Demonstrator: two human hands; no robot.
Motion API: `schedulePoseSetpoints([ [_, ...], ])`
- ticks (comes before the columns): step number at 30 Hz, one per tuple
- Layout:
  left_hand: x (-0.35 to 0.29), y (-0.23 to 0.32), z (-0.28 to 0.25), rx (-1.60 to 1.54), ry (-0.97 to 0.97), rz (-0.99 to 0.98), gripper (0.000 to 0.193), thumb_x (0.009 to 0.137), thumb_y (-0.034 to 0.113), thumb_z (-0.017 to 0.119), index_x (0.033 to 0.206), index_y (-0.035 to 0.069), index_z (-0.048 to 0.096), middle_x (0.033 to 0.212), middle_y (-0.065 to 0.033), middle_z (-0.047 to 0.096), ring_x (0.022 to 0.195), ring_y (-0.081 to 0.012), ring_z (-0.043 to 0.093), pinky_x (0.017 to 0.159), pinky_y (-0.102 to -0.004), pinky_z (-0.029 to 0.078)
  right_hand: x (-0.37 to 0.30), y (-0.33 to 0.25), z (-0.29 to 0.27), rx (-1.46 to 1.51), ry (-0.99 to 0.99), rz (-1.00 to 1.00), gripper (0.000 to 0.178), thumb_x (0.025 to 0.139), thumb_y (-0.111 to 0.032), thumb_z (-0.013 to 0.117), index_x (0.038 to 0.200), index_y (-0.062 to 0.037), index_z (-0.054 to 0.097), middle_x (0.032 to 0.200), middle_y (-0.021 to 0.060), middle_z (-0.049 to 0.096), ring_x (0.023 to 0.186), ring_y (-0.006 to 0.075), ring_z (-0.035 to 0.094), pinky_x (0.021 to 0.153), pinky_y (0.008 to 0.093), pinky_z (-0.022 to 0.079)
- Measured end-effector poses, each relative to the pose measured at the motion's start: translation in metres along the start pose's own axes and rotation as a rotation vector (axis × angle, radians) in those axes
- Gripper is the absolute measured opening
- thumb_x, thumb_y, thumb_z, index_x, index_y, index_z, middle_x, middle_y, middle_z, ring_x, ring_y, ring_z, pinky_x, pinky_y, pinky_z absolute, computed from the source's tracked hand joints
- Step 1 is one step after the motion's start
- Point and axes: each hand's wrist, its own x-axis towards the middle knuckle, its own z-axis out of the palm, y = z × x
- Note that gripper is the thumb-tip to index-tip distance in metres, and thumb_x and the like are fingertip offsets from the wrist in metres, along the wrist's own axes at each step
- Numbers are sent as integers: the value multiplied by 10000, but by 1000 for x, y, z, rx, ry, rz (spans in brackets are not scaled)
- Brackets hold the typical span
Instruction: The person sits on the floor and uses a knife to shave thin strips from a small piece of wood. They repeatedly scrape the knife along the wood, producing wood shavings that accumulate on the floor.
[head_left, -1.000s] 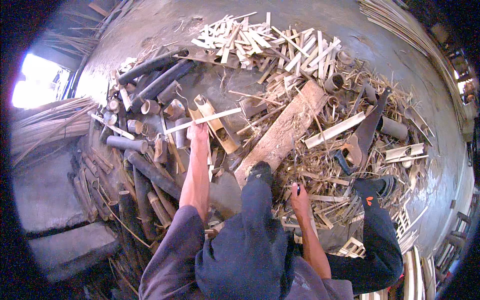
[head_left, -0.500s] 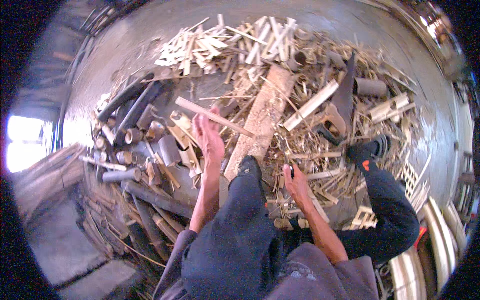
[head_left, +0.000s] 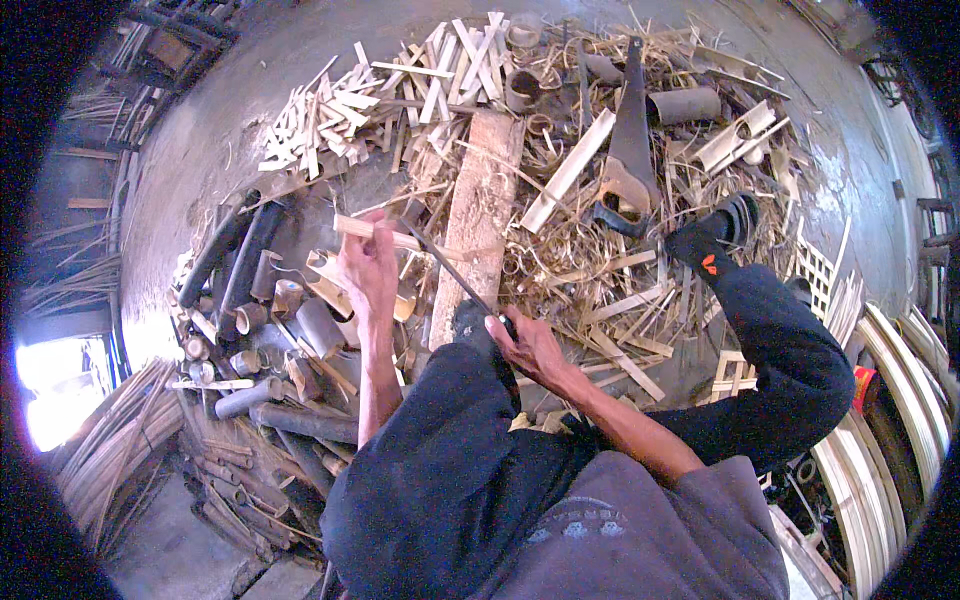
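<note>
My left hand (head_left: 371, 265) is closed around a short, flat bamboo strip (head_left: 352, 226), which points across toward the wooden plank. In my right hand (head_left: 528, 350) is a knife (head_left: 455, 274) with a long, narrow dark blade, its dark handle mostly covered by my fingers. The blade slants up and left from my fist, and its far end overlaps the strip just beside my left fingers; whether it touches cannot be made out. Under and beyond both lies the rough plank (head_left: 486, 165), its near end by my bent left knee.
A handsaw (head_left: 627, 135) lies at the right among shavings and split bamboo (head_left: 570, 170). Pale strips (head_left: 320, 120) are heaped at the far side. Cut bamboo tubes (head_left: 235, 260) lie at the left. My right foot (head_left: 715, 240) rests near the saw; long bent slats (head_left: 870, 470) stand at right.
My right hand has come up and left, bringing the knife blade across to the strip. My left fingers, looser before, now close on the strip. The view has shifted somewhat.
</note>
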Motion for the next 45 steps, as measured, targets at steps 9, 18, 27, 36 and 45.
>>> schedulePoseSetpoints([
  [9,-19,4,58,-717,-49,8,208,981,135,433,1059,-3,567,955,-44,549,837,-122,511,772,-233,421,-12,-75,-77,248,208,-293,469,881,-218,581,1285,6,495,737,127,629,657,231,613,647,344,492],
  [18,-44,24,83,-1086,-268,-3,348,971,392,490,872,66,562,810,10,481,783,-111,431,724,-267,342,-48,-147,-128,675,-94,-71,461,975,-188,438,1418,-95,348,616,-13,467,473,73,466,430,240,412],
  [27,-61,33,80,-1150,-362,-149,276,975,325,523,872,73,571,761,58,485,694,-53,396,635,-211,321,-51,-144,-124,739,-187,110,429,1005,-469,324,905,-68,438,594,19,481,420,93,476,370,256,399],
  [36,-62,35,80,-1030,-363,-174,254,971,311,538,906,72,593,759,79,498,666,-23,385,596,-194,301,-55,-147,-125,715,-164,155,436,1001,-475,333,871,-72,435,594,25,486,415,98,472,368,267,397],
  [45,-62,27,87,-1056,-381,-149,218,965,291,555,945,79,603,726,88,477,643,-24,384,580,-193,312,-59,-155,-126,723,-108,213,580,967,-547,373,749,-23,489,569,20,453,411,100,438,377,264,379],
])
